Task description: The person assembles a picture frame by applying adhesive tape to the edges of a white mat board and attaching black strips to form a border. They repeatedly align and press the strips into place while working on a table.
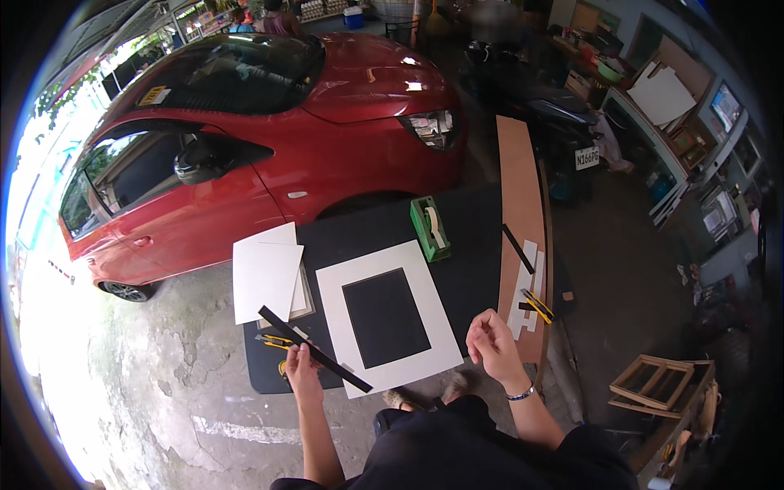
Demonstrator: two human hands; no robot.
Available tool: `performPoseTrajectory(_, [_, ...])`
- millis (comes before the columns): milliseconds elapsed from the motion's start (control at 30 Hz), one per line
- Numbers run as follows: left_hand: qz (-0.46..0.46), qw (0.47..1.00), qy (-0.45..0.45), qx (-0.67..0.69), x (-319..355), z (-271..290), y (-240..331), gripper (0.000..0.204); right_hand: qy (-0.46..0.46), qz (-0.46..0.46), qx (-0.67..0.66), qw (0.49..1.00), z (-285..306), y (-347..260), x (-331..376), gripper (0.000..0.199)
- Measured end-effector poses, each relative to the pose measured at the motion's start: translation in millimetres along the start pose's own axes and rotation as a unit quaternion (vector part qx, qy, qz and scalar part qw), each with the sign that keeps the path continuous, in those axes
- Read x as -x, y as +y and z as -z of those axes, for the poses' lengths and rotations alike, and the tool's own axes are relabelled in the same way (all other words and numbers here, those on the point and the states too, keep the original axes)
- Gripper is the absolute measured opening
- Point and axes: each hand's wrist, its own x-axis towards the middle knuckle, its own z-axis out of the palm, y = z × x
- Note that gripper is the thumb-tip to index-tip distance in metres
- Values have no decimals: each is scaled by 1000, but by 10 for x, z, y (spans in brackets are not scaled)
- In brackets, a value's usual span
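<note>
White frame: one. Green tape dispenser: one. Yellow utility knives: two, one left, one right. Long black strips: two, one left, one right. Red car: one, far left.

Lit by strong daylight from the left, blown out to white along the concrete floor at far left. Glinting off the hood of the red car. Dim toward the right, around the shadowed motorcycle; blurred just above it. Sharper near centre; bowed by fisheye, fringed blue at left, black at all 4 corners.
</note>
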Motion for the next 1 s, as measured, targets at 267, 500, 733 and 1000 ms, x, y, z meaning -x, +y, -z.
performPoseTrajectory(267, [-4,999,23,43,-385,-228,-191,8,43,-76,85,993,163,505,-299,27])
performPoseTrajectory(500, [20,999,43,-19,-279,-509,-436,6,35,-84,257,962,397,1430,-955,24])
performPoseTrajectory(733, [31,992,34,-121,-474,-889,-865,11,19,-70,489,869,467,2765,-1339,46])
performPoseTrajectory(1000, [113,982,40,-145,-662,-1127,-1658,8,52,-105,626,771,-30,3105,-1624,95])
